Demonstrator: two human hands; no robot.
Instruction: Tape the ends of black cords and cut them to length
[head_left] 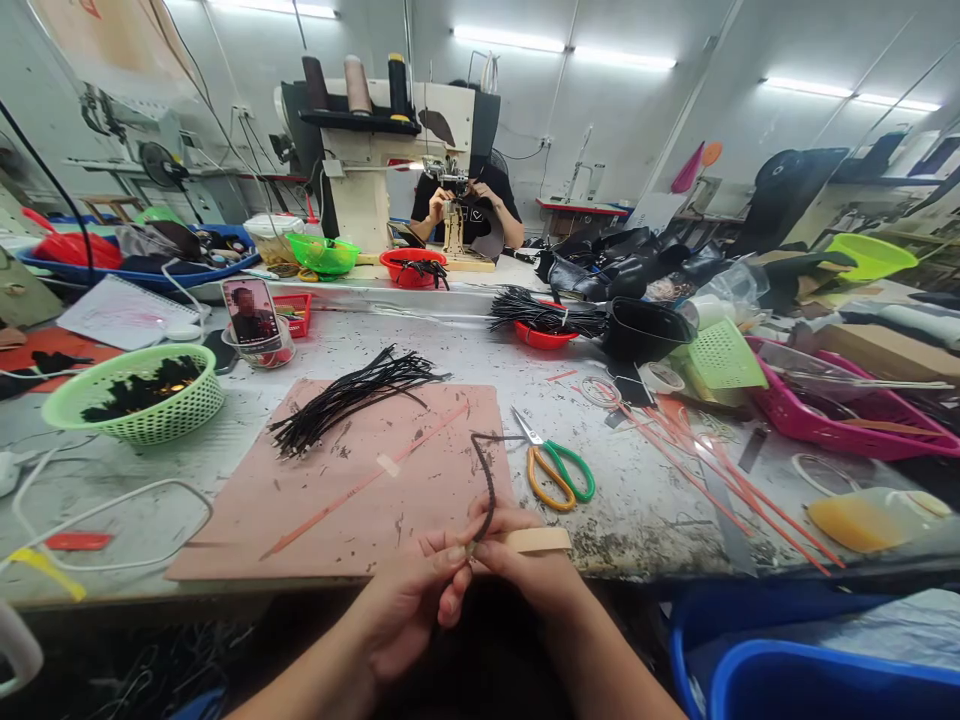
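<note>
A thin dark cord (489, 480), which looks braided, is pinched between my two hands at the table's front edge. Its upper part rises from my fingers and bends right toward the scissors. My left hand (420, 590) has thumb and fingers closed on the cord. Thumb to thumb with it, my right hand (536, 575) grips the same cord. A beige strip (540, 541) sticks out by the right hand; whether it is held, I cannot tell. Scissors (553, 472) with orange and green handles lie just beyond. A bundle of black cords (349, 395) rests on the pink mat (247, 520).
On the left stand a pale green basket (161, 415) of black pieces and a phone (253, 315). Orange strips (739, 485), a magenta basket (847, 425) and a bottle (870, 520) are to the right. A person (480, 215) works at a sewing machine (375, 180) opposite.
</note>
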